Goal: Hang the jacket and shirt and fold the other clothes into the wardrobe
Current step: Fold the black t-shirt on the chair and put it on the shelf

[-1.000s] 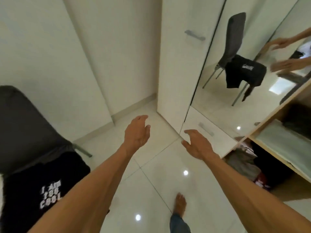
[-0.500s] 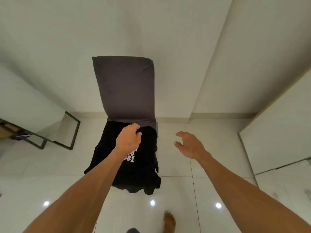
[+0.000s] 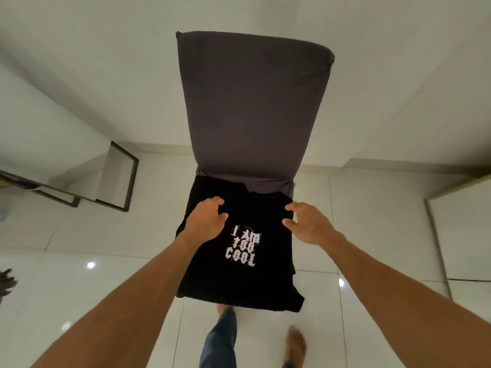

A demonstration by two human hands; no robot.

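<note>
So the black tee (image 3: 239, 282) is lying flat on the seat of the grey-covered chair (image 3: 249, 107). Its collar end is sitting at the seat's back edge and the bottom hem is hanging over the front edge toward the floor (image 3: 372, 221). The white "I AM TOO COOL" print (image 3: 243, 249) is facing up, roughly mid-seat.

Both hands are reaching in near the back corners of the seat. The left hand (image 3: 204, 221) is hovering over the tee's left shoulder area with its fingers bent like a claw, and the right hand (image 3: 309, 225) is coming in at the right shoulder edge with fingers spread and curved. Neither one is gripping cloth as far as I can see, though the fingertips might be brushing it, hard to call.

Progress-wise, I'm guessing this tee is one of the pieces waiting to be folded, and right now it isn't picked up or folded. It's the only garment showing on the chair, so maybe the pile is running low, but that's a guess.

The wardrobe isn't showing, so I can't tell what's hanging or stacked in there. No jacket or shirt is showing either. The seat under the tee is covered. A black metal frame (image 3: 127, 181) is getting cut off on the left, and a dark blurry thing (image 3: 5, 282) at the left border is unreadable.
</note>
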